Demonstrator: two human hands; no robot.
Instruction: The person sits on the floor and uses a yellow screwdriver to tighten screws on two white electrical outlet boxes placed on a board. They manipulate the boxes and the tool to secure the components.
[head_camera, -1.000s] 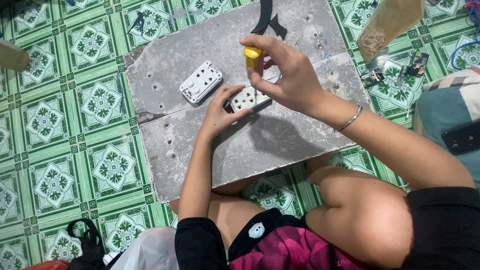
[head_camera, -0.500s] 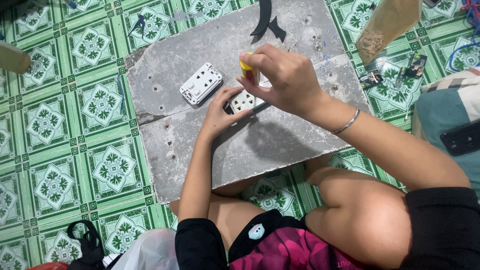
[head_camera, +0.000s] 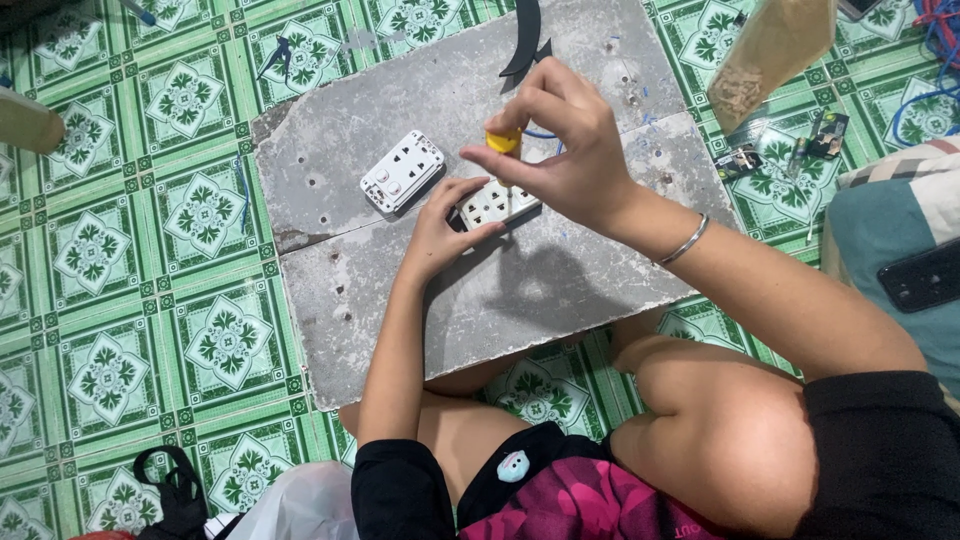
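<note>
Spare white socket plate (head_camera: 401, 171) left of centre on grey slab (head_camera: 330, 300). Left hand (head_camera: 440, 228) pinning second socket (head_camera: 497, 203) at centre. Right hand (head_camera: 560, 150) pinching yellow-handled screwdriver (head_camera: 503, 141) above it. Risk: tip slipping off screw, socket skidding if hold loosens.

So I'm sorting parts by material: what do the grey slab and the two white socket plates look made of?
The grey slab looks like cement board or concrete: matte, mottled, chipped at a corner, cracked across, dotted with holes. The socket plates, one lying free and one under the left hand, look like smooth, slightly glossy moulded plastic.

Screwdriver (head_camera: 503, 140) shaft hidden behind right hand (head_camera: 560, 150)
</note>
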